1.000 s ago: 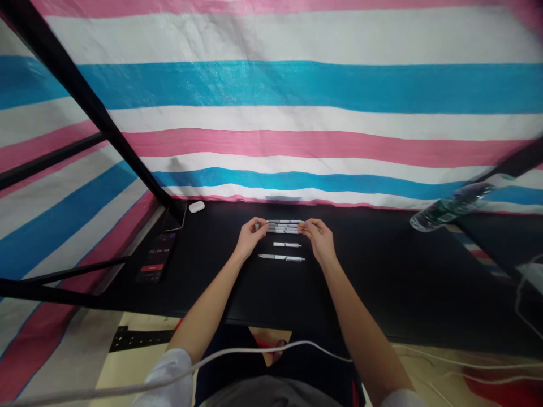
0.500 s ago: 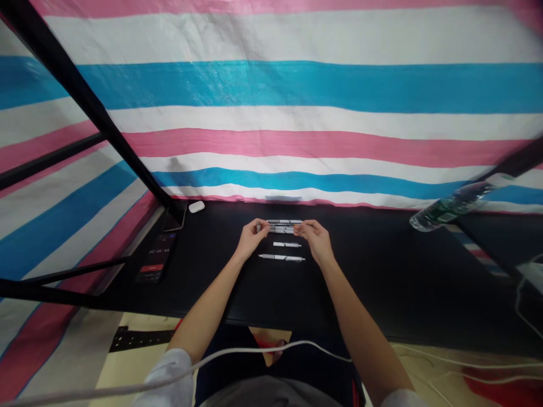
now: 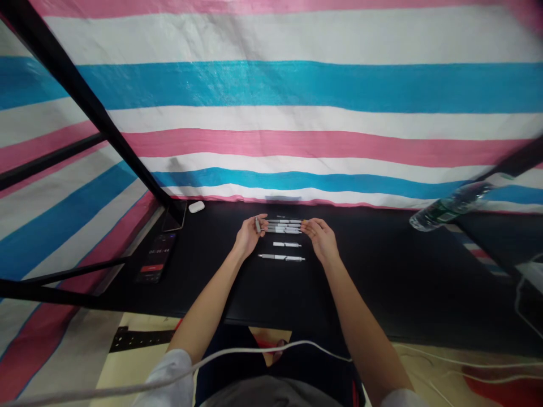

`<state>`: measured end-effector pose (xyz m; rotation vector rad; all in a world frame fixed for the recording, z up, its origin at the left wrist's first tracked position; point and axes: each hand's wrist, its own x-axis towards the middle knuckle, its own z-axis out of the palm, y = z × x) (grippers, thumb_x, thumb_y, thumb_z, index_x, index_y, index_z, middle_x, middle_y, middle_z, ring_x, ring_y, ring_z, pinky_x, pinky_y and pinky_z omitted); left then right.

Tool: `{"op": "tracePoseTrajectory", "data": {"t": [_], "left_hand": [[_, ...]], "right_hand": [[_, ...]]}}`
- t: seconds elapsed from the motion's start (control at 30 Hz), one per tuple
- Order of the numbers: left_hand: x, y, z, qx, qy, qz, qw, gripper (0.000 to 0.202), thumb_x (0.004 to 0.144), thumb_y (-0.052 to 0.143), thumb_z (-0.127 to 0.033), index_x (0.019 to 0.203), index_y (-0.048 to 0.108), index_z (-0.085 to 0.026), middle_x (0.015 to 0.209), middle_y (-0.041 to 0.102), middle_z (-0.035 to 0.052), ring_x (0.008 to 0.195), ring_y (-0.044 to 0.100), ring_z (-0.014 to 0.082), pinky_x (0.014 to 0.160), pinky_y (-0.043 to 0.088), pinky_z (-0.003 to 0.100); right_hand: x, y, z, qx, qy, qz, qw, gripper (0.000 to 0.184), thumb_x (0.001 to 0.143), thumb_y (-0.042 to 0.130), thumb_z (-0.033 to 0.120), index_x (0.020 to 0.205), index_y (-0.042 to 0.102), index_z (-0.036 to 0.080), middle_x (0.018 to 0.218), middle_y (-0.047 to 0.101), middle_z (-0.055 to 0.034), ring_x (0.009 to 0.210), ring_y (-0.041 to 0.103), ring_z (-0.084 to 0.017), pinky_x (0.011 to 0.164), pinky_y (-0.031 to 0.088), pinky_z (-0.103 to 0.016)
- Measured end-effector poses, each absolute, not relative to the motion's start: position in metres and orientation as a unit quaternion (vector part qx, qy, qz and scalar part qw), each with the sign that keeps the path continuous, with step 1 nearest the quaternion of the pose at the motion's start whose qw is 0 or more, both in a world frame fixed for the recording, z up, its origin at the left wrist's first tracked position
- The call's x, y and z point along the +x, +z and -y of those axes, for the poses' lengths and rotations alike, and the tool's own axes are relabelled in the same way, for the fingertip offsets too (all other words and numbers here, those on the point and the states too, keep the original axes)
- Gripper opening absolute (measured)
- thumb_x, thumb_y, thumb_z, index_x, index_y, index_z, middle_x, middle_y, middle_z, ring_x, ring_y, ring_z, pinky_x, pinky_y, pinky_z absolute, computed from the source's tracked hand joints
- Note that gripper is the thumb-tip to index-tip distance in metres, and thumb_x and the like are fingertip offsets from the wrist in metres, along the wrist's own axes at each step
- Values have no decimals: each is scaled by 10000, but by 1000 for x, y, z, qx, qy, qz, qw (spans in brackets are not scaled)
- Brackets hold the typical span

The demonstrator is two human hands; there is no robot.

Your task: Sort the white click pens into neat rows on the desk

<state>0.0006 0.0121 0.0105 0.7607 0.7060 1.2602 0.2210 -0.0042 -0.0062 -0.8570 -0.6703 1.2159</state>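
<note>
A row of several white-and-grey pens (image 3: 284, 224) lies at the back of the black table, between my two hands. My left hand (image 3: 249, 234) is at the row's left end, its fingers curled around a short grey pen piece (image 3: 257, 225) that points upward. At the right end of the row is my right hand (image 3: 321, 236), with its fingertips together against the pen ends; whether it pinches something small there is hidden. Nearer to me lies a shorter white pen barrel (image 3: 287, 245). Below that is a whole pen (image 3: 281, 258) with a grey grip, lying level.
On the left of the table (image 3: 271, 294) lie a phone showing a timer (image 3: 156, 257), another dark phone (image 3: 175, 216) and a white earbud case (image 3: 196, 207). A clear plastic bottle (image 3: 443, 212) is at the right. A white cable (image 3: 254, 351) crosses in front of my body.
Both hands have moved slightly apart, out to the ends of the pen row, so more of the pens shows. The grey piece in my left hand is more visible.
</note>
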Motion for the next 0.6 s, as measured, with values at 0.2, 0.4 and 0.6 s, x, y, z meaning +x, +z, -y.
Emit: {"op": "tracePoseTrajectory", "data": {"t": [0.2, 0.4, 0.6], "left_hand": [[-3, 17, -11, 285, 558, -278, 728, 376, 791, 461, -272, 1021, 681, -71, 834, 643, 107, 700, 575, 152, 571, 422, 251], [-2, 16, -10, 298, 584, -301, 693, 242, 796, 616, -217, 1018, 668, -138, 880, 640, 62, 760, 597, 125, 642, 462, 229], [-4, 16, -8, 320, 602, -295, 669, 311, 772, 717, -263, 1065, 653, -179, 795, 597, 2, 836, 598, 122, 930, 499, 379]], "right_hand": [[224, -7, 3, -379, 536, 286, 698, 293, 632, 833, 350, 784, 635, 196, 749, 741, -35, 716, 712, -170, 746, 607, -318], [226, -9, 2, -378, 537, 290, 697, 298, 645, 833, 357, 779, 618, 201, 743, 739, -30, 716, 713, -174, 744, 612, -330], [226, -8, 2, -383, 533, 286, 698, 324, 618, 843, 373, 782, 626, 196, 742, 738, -33, 714, 711, -165, 742, 605, -300]]}}
